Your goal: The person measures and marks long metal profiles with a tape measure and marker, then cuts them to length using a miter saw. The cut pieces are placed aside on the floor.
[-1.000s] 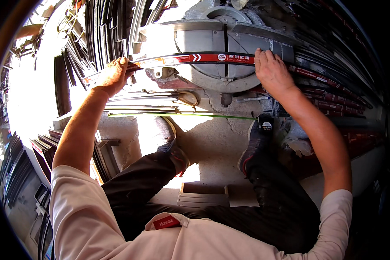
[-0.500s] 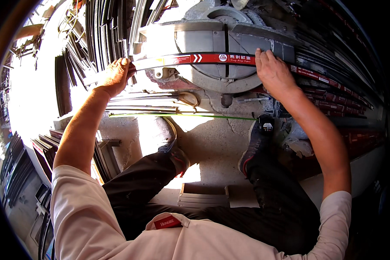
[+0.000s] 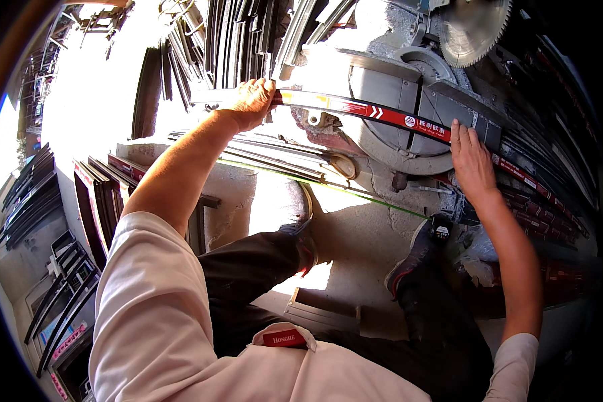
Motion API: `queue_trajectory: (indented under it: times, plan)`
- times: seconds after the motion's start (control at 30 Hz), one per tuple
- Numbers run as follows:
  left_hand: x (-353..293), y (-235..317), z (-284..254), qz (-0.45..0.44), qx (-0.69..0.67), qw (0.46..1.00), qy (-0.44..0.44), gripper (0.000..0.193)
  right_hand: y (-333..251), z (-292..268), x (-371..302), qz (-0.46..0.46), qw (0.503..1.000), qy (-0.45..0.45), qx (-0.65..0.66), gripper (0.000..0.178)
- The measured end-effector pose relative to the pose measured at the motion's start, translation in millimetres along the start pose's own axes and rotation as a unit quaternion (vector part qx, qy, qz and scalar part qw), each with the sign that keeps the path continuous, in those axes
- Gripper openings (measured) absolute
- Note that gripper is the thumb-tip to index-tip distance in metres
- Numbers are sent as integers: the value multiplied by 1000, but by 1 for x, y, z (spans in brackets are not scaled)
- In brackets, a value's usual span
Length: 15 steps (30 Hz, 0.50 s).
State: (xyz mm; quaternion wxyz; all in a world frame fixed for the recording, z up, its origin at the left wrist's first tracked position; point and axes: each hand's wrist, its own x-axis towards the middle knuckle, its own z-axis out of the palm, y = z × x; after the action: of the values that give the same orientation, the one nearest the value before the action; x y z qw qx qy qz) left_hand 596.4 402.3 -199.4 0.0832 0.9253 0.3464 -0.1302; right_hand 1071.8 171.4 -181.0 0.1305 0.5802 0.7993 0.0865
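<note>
A long, narrow metal profile (image 3: 390,116) with a red printed film lies across the grey round table of a mitre saw (image 3: 380,87). My left hand (image 3: 251,105) is closed around the profile left of the saw table. Over by the table's right side, my right hand (image 3: 474,164) grips the same profile, its fingers laid over the top and the thumb hidden. The toothed circular saw blade (image 3: 476,33) hangs raised beyond the right part of the table, apart from the profile.
A black tape measure (image 3: 441,228) sits by my right shoe, its green tape (image 3: 335,186) drawn out to the left. Dark profiles (image 3: 241,40) stand bundled at the back left. More red-filmed profiles (image 3: 536,213) lie at the right. A clear plastic bag (image 3: 479,251) is beside my right leg.
The view has swung to the left, so the saw and profile appear further right and tilted, and the saw blade shows. Both hands still hold the profile.
</note>
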Motion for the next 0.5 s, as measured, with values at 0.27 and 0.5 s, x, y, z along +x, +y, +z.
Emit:
queue_trajectory:
  times: [0.27, 0.5]
  plan:
    - [1, 4, 15, -23, 20, 999, 24, 35, -15, 9, 4, 5, 986, -80, -149, 60]
    - [-37, -7, -44, -63, -6, 998, 23, 65, -21, 2, 12, 8, 977, -112, -183, 60]
